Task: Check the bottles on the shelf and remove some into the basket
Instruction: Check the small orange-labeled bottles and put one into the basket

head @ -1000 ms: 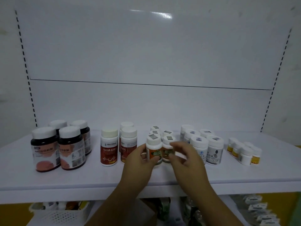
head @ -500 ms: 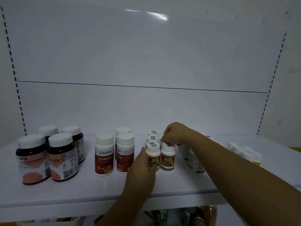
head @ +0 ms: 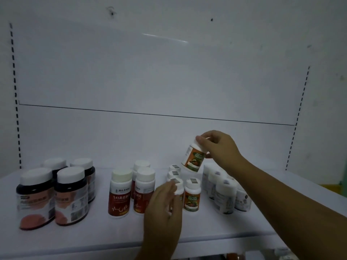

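Pinched at the white cap by the right hand: one orange-labelled bottle, tilted, lifted clear of the white shelf, above its own group. Against the front-left bottle of that group: left hand, fingertips at the cap; view blurred, cannot tell whether grasping. Upright on the shelf: dark jars far left, red-labelled bottles beside, white bottles right.

You have 3 red-label bottles on the shelf. Left of those stand 4 dark jars with white lids. Right of them are 5 small orange-label bottles, 1 held up off the shelf, then at least 4 white-label bottles, with others hidden.
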